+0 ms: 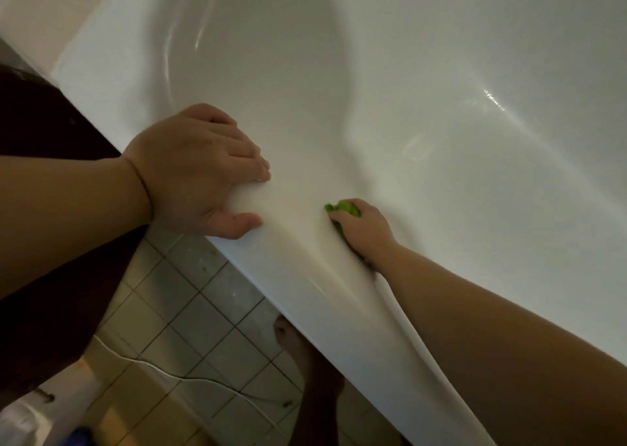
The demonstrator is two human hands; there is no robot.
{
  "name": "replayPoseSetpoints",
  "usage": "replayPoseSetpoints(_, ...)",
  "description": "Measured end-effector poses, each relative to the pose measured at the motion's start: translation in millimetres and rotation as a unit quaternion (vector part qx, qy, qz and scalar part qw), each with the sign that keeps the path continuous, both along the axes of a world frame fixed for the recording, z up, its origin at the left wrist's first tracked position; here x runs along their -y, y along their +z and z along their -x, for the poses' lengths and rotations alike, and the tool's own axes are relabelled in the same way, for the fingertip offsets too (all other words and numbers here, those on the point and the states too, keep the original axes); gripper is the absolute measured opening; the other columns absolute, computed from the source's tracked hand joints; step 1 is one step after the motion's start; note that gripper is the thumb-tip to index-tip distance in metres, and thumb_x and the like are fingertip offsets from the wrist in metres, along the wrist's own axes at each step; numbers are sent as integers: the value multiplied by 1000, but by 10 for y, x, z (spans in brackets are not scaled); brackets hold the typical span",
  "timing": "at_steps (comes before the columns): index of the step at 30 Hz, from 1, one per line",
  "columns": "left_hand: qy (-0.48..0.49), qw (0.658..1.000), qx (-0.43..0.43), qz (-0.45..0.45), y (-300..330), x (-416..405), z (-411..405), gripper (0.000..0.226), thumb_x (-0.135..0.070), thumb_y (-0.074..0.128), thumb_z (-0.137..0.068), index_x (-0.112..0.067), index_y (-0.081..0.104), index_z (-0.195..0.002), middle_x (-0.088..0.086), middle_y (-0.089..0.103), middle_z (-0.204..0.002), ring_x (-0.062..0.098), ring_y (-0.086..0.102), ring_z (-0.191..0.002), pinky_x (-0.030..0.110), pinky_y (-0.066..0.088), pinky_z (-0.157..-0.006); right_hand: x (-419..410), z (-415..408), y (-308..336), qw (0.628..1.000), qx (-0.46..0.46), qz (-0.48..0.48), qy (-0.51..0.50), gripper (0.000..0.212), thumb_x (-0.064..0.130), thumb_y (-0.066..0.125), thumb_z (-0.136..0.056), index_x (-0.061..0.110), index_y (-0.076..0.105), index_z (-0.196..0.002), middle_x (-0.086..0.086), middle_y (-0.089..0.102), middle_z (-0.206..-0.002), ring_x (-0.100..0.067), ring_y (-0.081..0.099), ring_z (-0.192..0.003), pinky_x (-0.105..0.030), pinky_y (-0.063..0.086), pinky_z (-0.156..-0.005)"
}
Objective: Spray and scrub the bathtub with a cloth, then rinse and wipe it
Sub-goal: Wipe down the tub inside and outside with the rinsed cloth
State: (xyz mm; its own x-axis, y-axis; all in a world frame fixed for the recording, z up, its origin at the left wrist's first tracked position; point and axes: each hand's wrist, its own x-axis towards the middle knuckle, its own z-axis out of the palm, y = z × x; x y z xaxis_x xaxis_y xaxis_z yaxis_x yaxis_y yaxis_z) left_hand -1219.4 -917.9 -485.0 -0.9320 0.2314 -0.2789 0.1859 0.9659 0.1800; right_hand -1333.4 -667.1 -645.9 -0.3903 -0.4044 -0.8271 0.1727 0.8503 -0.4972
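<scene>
The white bathtub [390,89] fills the upper and right part of the view, its near rim running from upper left to lower right. My left hand [200,170] grips the near rim, fingers curled over its inner edge and thumb on the outer side. My right hand [363,232] reaches over the rim and holds a bunched green cloth [342,208] against the tub's near inner wall. Most of the cloth is hidden under my fingers.
A tiled floor [203,313] lies below the rim, with a thin white cord [190,377] across it. My bare foot [298,350] stands close to the tub's side. Dark fabric [51,208] hangs at the left. Light wall tiles [40,11] show at upper left.
</scene>
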Motion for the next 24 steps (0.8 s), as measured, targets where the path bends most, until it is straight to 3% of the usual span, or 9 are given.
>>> replayPoseSetpoints(4, -1, 1000, -8, 2, 3, 86, 26, 72, -72, 45, -85, -16, 75, -119, 2, 75, -121, 27, 70, -114, 46, 40, -104, 472, -56, 306, 997, 20, 64, -35, 41, 52, 64, -89, 41, 65, -128, 8, 68, -120, -19, 63, -111, -41, 51, -103)
replayPoseSetpoints(10, -3, 1000, -9, 7, 16, 238, 56, 73, -74, 46, -83, -18, 76, -119, -1, 74, -124, 24, 68, -120, 46, 37, -107, 261, -125, 1073, 983, 44, 177, -11, 29, 39, 66, -96, 51, 68, -122, 29, 67, -122, 8, 59, -111, -6, 40, -88)
replayPoseSetpoints(13, 6, 1000, -22, 2, 12, 292, 67, 71, -73, 48, -82, -18, 77, -117, -2, 75, -122, 23, 67, -120, 47, 34, -110, 80, -153, 1118, 985, 27, 167, -24, 30, 33, 71, -94, 45, 71, -121, 28, 69, -116, 15, 59, -104, 3, 37, -81)
replayPoseSetpoints(15, 19, 999, -36, 0, 7, 330, 69, 69, -72, 49, -81, -19, 78, -115, -2, 75, -121, 24, 66, -122, 48, 32, -113, 71, -153, 1007, 989, 3, 142, -30, 28, 34, 70, -94, 43, 71, -121, 25, 71, -113, 13, 61, -101, 0, 39, -81)
replayPoseSetpoints(17, 41, 998, -47, 3, -1, 367, 63, 66, -71, 50, -82, -20, 78, -114, 0, 74, -124, 25, 63, -126, 49, 29, -117, 182, -141, 831, 995, -9, 99, -25, 26, 40, 67, -95, 43, 69, -121, 21, 70, -111, 4, 63, -101, -12, 43, -84)
replayPoseSetpoints(20, 82, 994, -75, 7, -18, 417, 58, 62, -67, 51, -83, -21, 79, -115, 7, 65, -140, 28, 52, -139, 50, 21, -122, 528, -108, 635, 998, -9, 55, -37, 35, 44, 63, -98, 36, 62, -132, 7, 67, -125, -17, 61, -118, -28, 44, -97)
replayPoseSetpoints(24, 122, 987, -105, -1, -17, 519, 71, 62, -59, 52, -83, -18, 76, -122, 12, 52, -153, 30, 41, -147, 51, 15, -125, 1007, -118, 795, 993, -8, 83, -81, 49, 40, 60, -99, 36, 50, -147, 2, 58, -141, -21, 55, -127, -36, 42, -110)
